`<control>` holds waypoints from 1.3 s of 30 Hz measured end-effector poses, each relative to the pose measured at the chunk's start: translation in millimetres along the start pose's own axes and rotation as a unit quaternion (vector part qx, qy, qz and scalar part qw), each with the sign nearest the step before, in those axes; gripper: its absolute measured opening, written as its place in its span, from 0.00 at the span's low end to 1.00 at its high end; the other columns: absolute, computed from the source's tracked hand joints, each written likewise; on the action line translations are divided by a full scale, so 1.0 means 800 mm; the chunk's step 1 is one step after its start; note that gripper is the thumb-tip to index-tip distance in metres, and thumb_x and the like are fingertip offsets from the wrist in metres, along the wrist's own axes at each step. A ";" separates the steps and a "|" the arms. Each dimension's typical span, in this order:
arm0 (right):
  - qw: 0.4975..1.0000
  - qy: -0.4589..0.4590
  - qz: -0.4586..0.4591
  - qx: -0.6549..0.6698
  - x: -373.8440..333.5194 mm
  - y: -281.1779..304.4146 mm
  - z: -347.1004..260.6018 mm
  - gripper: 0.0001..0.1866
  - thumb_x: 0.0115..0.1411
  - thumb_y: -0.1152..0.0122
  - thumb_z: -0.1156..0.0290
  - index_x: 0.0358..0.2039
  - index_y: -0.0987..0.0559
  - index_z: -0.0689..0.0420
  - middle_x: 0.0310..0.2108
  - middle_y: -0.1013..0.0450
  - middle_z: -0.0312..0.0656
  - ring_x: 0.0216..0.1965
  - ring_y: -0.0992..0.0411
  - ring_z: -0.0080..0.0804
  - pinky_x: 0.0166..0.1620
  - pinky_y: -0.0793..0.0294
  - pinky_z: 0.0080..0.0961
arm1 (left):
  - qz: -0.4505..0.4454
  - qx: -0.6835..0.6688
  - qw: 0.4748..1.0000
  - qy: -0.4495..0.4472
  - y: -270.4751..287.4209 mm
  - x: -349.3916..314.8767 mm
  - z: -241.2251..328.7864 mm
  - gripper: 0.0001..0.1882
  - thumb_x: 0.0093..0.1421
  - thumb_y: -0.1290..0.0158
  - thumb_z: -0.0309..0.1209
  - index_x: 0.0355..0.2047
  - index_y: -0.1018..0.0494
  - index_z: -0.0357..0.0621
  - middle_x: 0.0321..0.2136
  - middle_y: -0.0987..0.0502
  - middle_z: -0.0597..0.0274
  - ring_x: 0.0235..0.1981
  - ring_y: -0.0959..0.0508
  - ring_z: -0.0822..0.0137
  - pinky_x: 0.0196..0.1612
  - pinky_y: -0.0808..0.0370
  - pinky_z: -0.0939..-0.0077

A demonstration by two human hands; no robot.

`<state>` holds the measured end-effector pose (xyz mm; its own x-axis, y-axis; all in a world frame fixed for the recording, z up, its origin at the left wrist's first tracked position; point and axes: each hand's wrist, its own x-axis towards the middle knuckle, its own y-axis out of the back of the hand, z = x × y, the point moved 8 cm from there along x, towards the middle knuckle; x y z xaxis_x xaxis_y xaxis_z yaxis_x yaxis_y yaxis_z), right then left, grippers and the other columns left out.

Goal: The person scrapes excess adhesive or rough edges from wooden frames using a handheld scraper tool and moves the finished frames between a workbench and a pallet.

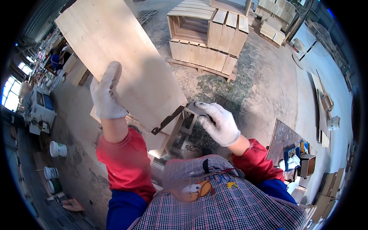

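A long pale wooden board [130, 57] tilts up and away from me, its near end edged with a dark, uneven strip [168, 120]. My left hand [107, 96], in a white glove, grips the board's left side, with one digit stretched along its face and the others partly hidden at the edge. At the near right corner, my right hand [218, 122], also gloved, is closed over a small flat grey piece [194, 108] that looks like sandpaper. Its fingers cover most of that piece. Beneath the board is a wooden frame [172, 138], largely hidden.
Slatted wooden crates [209, 38] stand on a pallet ahead. On the right, a dark table [283, 140] bears a blue box [293, 158] and other small items. White buckets [57, 149] and a white machine [40, 109] stand left. Farther right is a fan [316, 38].
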<state>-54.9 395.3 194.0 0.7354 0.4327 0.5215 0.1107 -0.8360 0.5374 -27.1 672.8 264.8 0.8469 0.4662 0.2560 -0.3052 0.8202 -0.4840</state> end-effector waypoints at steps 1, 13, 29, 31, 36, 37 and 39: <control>1.000 -0.017 -0.003 0.009 0.001 -0.006 -0.001 0.19 0.52 0.44 0.75 0.47 0.27 0.57 0.32 0.28 0.48 0.30 0.28 0.46 0.33 0.27 0.32 | -0.022 0.051 0.997 -0.045 0.000 -0.001 0.006 0.14 0.56 0.48 0.27 0.41 0.30 0.30 0.39 0.26 0.54 0.42 0.25 0.65 0.51 0.29 0.72; 0.999 0.000 0.035 0.037 -0.003 -0.022 0.008 0.17 0.51 0.42 0.76 0.43 0.26 0.61 0.37 0.27 0.50 0.33 0.27 0.47 0.36 0.26 0.30 | 0.027 0.067 0.997 -0.025 0.000 -0.004 0.006 0.15 0.56 0.49 0.30 0.40 0.31 0.30 0.36 0.27 0.58 0.40 0.27 0.69 0.50 0.31 0.73; 0.996 0.046 0.067 0.036 -0.017 -0.038 0.026 0.18 0.50 0.41 0.78 0.43 0.27 0.61 0.36 0.27 0.49 0.34 0.28 0.47 0.35 0.27 0.32 | 0.011 0.040 0.999 -0.022 0.000 -0.001 0.005 0.14 0.56 0.49 0.23 0.43 0.33 0.29 0.40 0.29 0.55 0.42 0.27 0.66 0.51 0.30 0.69; 0.997 0.044 0.056 0.034 -0.023 -0.039 0.024 0.18 0.50 0.41 0.77 0.44 0.27 0.60 0.35 0.28 0.48 0.33 0.28 0.46 0.34 0.27 0.31 | -0.005 0.083 0.995 -0.063 0.005 0.000 0.009 0.17 0.55 0.48 0.20 0.45 0.34 0.30 0.43 0.30 0.52 0.44 0.27 0.63 0.51 0.30 0.67; 0.996 0.085 -0.027 -0.004 -0.009 -0.035 -0.014 0.20 0.50 0.41 0.73 0.45 0.27 0.57 0.31 0.30 0.44 0.29 0.29 0.43 0.32 0.27 0.31 | -0.126 0.216 0.943 -0.221 0.015 0.001 0.014 0.27 0.48 0.41 0.21 0.50 0.35 0.32 0.46 0.31 0.47 0.48 0.27 0.57 0.53 0.31 0.61; 0.994 0.097 -0.042 -0.022 0.000 -0.033 -0.025 0.20 0.50 0.42 0.69 0.46 0.27 0.52 0.29 0.33 0.42 0.27 0.30 0.41 0.30 0.28 0.31 | -0.130 0.216 0.942 -0.223 0.013 0.001 0.014 0.28 0.47 0.40 0.21 0.50 0.36 0.32 0.47 0.32 0.47 0.48 0.28 0.56 0.53 0.31 0.59; 0.986 0.113 -0.097 -0.074 0.016 -0.024 -0.034 0.20 0.49 0.42 0.69 0.46 0.27 0.49 0.28 0.33 0.41 0.27 0.30 0.41 0.29 0.28 0.31 | -0.105 0.197 0.955 -0.194 0.014 0.003 0.011 0.30 0.46 0.39 0.21 0.50 0.36 0.32 0.46 0.32 0.47 0.47 0.27 0.56 0.53 0.31 0.59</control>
<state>-66.2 425.9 208.4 0.5406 0.6576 0.5247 0.1232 -0.6788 0.7239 -32.3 686.4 267.3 0.7051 0.3028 0.6412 -0.3513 0.9346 -0.0551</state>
